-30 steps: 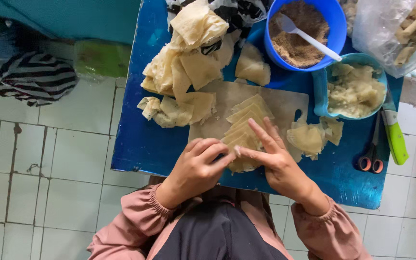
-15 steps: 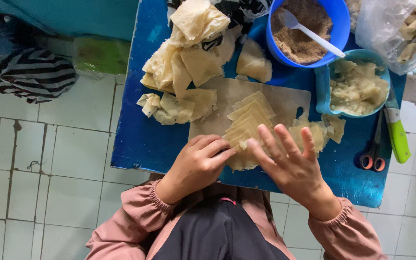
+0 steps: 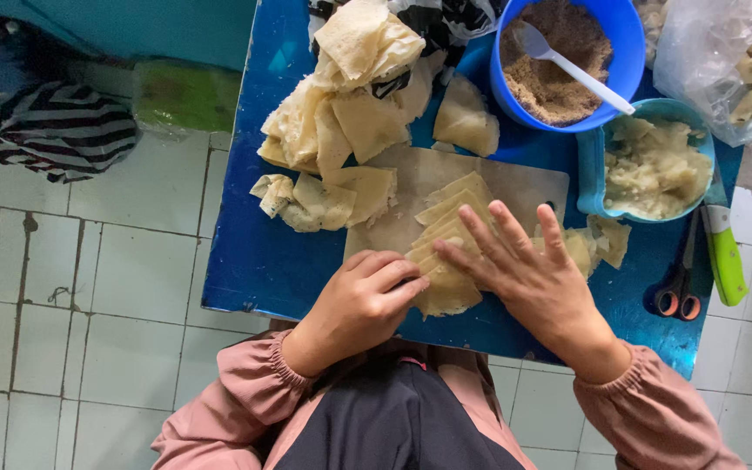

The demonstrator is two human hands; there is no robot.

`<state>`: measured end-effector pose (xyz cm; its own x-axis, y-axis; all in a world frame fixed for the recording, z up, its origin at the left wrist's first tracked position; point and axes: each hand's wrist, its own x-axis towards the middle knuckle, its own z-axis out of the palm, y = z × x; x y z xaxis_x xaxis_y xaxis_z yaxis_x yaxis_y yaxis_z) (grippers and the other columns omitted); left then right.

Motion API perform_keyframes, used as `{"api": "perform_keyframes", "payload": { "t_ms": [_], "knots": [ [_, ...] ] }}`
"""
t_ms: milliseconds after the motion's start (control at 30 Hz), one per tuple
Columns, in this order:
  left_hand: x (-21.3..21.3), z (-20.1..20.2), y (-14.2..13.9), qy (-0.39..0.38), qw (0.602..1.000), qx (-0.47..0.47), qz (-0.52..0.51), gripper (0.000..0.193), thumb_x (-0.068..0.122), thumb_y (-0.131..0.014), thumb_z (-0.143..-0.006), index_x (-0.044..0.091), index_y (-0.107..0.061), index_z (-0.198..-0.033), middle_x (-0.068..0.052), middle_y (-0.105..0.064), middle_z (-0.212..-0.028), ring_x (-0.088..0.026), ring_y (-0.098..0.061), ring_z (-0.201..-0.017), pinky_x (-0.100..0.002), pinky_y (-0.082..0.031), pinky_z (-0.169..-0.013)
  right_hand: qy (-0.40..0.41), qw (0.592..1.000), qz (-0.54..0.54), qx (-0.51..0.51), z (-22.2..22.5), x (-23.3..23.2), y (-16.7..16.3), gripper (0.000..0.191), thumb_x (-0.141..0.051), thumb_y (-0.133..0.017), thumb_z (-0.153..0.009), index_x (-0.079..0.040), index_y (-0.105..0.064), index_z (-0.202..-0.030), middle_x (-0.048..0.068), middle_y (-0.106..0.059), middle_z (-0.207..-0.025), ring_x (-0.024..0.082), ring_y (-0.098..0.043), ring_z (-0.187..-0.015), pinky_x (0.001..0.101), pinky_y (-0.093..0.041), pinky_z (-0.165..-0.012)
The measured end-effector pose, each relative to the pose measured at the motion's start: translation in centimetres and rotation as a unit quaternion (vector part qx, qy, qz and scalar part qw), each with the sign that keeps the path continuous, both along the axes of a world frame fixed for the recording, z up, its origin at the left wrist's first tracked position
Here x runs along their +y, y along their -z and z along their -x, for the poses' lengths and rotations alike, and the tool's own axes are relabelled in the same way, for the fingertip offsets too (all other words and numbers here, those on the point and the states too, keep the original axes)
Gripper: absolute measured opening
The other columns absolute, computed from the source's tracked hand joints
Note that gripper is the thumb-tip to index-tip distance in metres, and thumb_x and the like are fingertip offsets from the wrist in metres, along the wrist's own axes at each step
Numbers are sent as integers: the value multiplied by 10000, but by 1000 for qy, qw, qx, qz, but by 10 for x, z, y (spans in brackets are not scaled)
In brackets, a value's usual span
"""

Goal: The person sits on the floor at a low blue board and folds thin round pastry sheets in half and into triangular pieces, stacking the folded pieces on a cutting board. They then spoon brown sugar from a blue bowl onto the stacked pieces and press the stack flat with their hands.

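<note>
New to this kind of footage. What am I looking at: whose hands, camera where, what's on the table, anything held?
One camera, worn on a person's head, looks down at their own bare hands; no machine. The left hand is curled and the right hand lies spread flat, both on a stack of thin pale sheets on a cutting board atop a blue table. Nothing is lifted. Around: loose folded sheets, a blue bowl of brown crumbs with a white spoon, a teal container of pale mash, scissors.
</note>
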<state>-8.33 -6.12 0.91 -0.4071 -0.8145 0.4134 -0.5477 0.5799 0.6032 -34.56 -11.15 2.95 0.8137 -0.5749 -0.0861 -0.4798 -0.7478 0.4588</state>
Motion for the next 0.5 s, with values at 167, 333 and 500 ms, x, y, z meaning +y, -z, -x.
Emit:
{"api": "perform_keyframes", "payload": {
  "t_ms": [167, 333, 500],
  "knots": [
    [-1, 0, -2, 4, 1000, 2, -9, 305, 57, -738, -763, 83, -735, -1067, -38, -685, -1088, -250, -651, -1078, -396, -507, -939, 5, 998, 51, 45, 2, -18, -3, 803, -187, -554, -964, -469, -248, -1651, 20, -271, -1705, 303, -150, -1561, 618, -82, -1252],
    [-1, 0, -1, 6, 1000, 2, -8, 299, 63, -740, -768, 86, -736, -1066, -36, -685, -1077, -249, -654, -1063, -394, -511, -933, 42, 998, -33, -22, 1, -36, -1, 796, -132, -548, -947, -453, -312, -1636, 48, -307, -1703, 312, -240, -1567, 613, -149, -1220],
    [0, 1, -1, 1, 1000, -1, -3, 292, 60, -739, -777, 85, -737, -1067, -40, -683, -1072, -249, -658, -1057, -391, -515, -932, 85, 992, -78, -48, -2, -49, -3, 828, -81, -557, -899, -464, -339, -1600, 51, -324, -1689, 320, -349, -1517, 614, -204, -1218]
  ]
}}
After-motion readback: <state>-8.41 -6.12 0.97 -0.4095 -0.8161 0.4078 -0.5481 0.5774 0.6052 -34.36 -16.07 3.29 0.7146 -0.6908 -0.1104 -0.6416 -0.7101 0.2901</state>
